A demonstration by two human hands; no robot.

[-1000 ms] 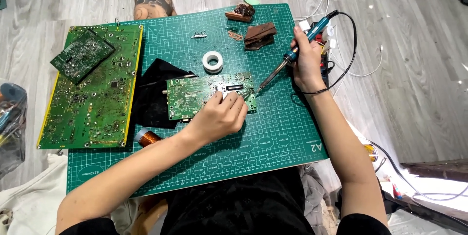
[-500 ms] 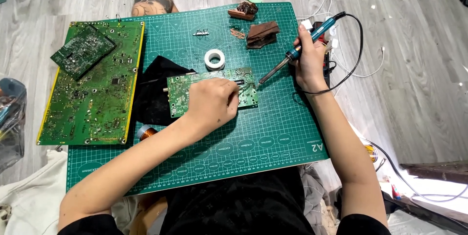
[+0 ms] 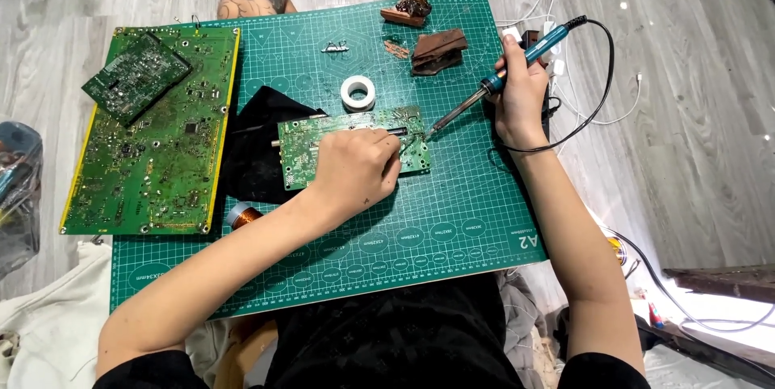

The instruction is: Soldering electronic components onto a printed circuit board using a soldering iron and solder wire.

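Right hand: the right hand [image 3: 521, 90] is closed around the blue handle of a soldering iron [image 3: 492, 82], as half a second ago; the tip now sits at the right edge of the small circuit board [image 3: 323, 135], closer than before.
Left hand: the left hand [image 3: 353, 169] lies curled, palm down, on the small circuit board; whether its fingertips pinch anything cannot be told. It has slid a little toward the board's right end.
Small circuit board: it lies flat on the green cutting mat [image 3: 420, 227], partly over a black cloth [image 3: 258, 147], unmoved.
Nearby: a white roll of tape [image 3: 358, 92] sits just above the board; a large circuit board [image 3: 153, 155] lies at the mat's left edge with a smaller board [image 3: 136, 76] on top.
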